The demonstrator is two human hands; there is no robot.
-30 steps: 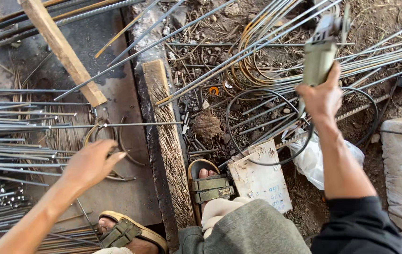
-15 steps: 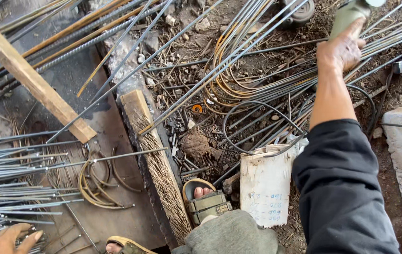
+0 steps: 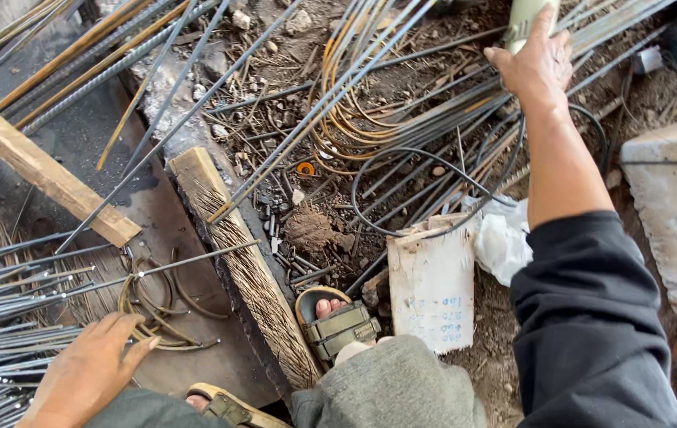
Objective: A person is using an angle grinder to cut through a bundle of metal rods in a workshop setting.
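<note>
Gripping a pale green tool at the top edge, beyond the plank, the right hand has its fingers wrapped around the handle; it looks hard, fairly heavy, best held mid-body. Its black cord loops loosely over stiff, sharp-ended rods, a likely snag. Left of the plank, the left hand rests with fingers spread beside curved wire rings.
</note>
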